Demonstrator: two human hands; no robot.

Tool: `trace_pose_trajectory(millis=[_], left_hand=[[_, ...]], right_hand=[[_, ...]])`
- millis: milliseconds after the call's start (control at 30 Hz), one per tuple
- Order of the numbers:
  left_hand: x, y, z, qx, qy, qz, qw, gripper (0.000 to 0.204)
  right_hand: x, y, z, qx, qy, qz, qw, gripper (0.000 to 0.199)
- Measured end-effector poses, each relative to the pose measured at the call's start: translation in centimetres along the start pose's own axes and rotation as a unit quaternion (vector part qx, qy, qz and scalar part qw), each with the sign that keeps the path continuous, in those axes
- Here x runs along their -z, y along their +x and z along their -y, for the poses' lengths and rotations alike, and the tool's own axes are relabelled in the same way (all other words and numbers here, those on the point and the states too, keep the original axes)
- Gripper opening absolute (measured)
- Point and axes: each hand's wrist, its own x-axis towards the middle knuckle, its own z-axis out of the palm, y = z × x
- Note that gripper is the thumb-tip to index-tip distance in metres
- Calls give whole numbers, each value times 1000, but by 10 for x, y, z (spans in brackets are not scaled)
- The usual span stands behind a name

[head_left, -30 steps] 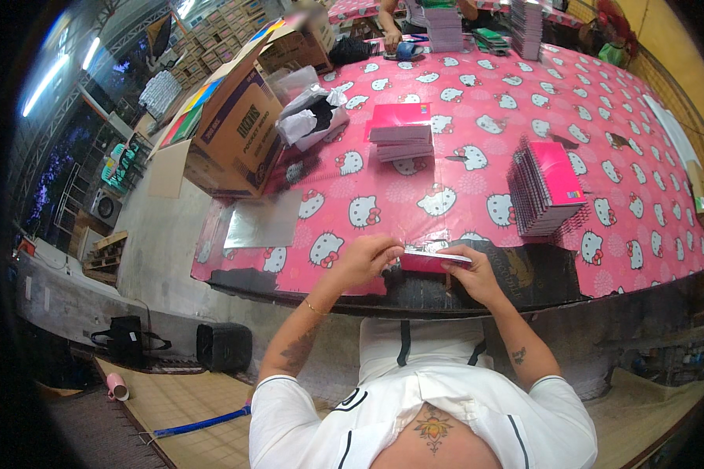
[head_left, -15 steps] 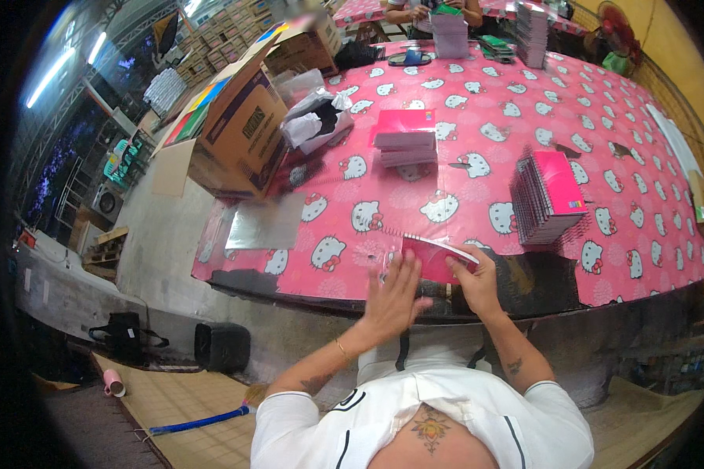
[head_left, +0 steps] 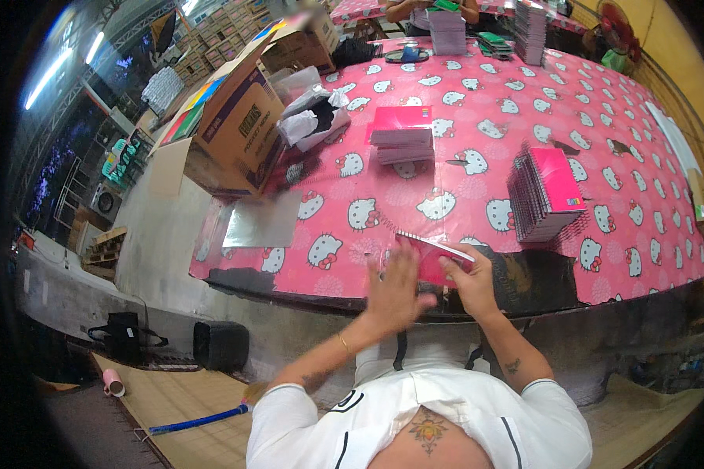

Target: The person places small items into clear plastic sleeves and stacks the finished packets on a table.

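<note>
A pink-covered spiral notebook [head_left: 432, 263] is tilted at the table's near edge, its wire coil sticking out past the upper left corner. My right hand [head_left: 472, 280] grips its right side, thumb on the cover. My left hand [head_left: 396, 291] lies flat with fingers stretched over the notebook's left end, slightly blurred; whether it presses on the cover I cannot tell. Beyond my hands is a short stack of pink notebooks [head_left: 403, 134]. To the right stands a taller stack of pink spiral notebooks [head_left: 547, 191], coils facing left.
The table [head_left: 469, 187] has a pink cat-print cover with a torn black patch at its near edge. At left stand an open cardboard box [head_left: 242, 137], crumpled wrapping [head_left: 313, 117] and a clear sheet [head_left: 263, 220]. Across the table, a person's hands [head_left: 434, 9] are near more notebook stacks.
My left hand has shifted slightly down and the notebook's coil end sits a little higher. My right hand keeps its grip. The view has moved slightly.
</note>
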Motion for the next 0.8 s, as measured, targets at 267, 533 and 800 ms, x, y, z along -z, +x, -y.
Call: trace_pose_trajectory(millis=[267, 533, 800], left_hand=[[48, 50, 29, -38, -81, 63, 994, 14], [39, 41, 28, -77, -42, -7, 996, 16], [20, 27, 33, -12, -2, 55, 998, 52]], right_hand=[[19, 8, -35, -33, -84, 97, 991, 24], [17, 8, -41, 22, -80, 115, 990, 22], [18, 7, -46, 45, -104, 121, 986, 21]])
